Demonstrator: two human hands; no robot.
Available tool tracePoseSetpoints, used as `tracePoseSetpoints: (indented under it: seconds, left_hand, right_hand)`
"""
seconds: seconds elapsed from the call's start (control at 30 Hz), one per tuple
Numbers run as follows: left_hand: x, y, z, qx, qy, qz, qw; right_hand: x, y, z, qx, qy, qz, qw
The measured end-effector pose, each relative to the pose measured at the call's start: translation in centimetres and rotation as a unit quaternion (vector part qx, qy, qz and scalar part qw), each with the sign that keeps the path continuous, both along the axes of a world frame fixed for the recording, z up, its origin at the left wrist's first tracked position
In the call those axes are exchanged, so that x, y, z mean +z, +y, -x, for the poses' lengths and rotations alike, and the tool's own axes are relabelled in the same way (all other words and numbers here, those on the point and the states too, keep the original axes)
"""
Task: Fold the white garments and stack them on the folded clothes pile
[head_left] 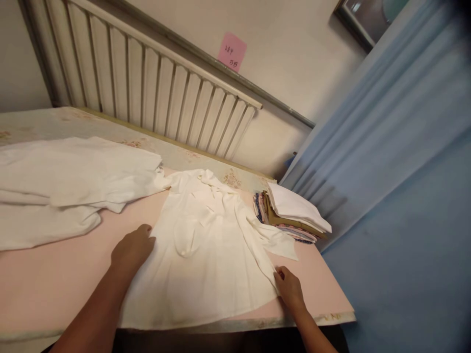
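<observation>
A white long-sleeved blouse (pixel 217 279) with a loose ribbon-like loop on its front lies spread out, its flared hem towards me. At its left side edge, my left hand (pixel 133 246) has its fingers bent in against the fabric. Lower down on the opposite side, my right hand (pixel 290 286) pinches the edge close to the hem corner. The right sleeve stretches out towards a folded pile, while the left sleeve runs up against other white cloth. My fingertips are partly hidden from view.
Rumpled white cloth (pixel 81 171) covers the table's left part. A stack of folded clothes (pixel 294 211) stands at the right rear. The table has a pink cover (pixel 312 274). A radiator (pixel 147 88) lines the wall behind, and a blue curtain (pixel 397 162) hangs on the right.
</observation>
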State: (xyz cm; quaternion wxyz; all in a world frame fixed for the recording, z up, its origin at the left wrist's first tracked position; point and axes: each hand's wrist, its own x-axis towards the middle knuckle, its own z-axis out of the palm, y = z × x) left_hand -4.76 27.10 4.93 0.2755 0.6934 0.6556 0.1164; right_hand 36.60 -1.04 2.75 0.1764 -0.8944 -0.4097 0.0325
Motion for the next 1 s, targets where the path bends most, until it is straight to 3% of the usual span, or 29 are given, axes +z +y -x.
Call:
tracePoseSetpoints:
  seconds: [0.13, 0.37, 0.67, 1.0]
  left_hand:
    - [-0.4, -1.1, 0.7, 0.001, -0.012, 0.007, 1.0]
    - [-1.4, -5.2, 3.0, -0.001, -0.042, 0.012, 0.999]
    - [-2.8, -9.4, 4.1, 0.001, 0.02, -0.019, 1.0]
    - [-4.2, -9.9, 5.5, 0.005, 0.05, -0.102, 0.993]
  right_hand:
    - [0.0, -0.1, -0.2, 0.003, 0.016, -0.005, 1.0]
    - [0.0, -0.4, -0.3, 0.018, 0.038, -0.024, 0.999]
    - [0.3, -0.9, 0.3, 0.033, 0.019, -0.028, 0.999]
    - [-0.1, -1.6, 1.4, 0.029, -0.002, 0.031, 0.999]
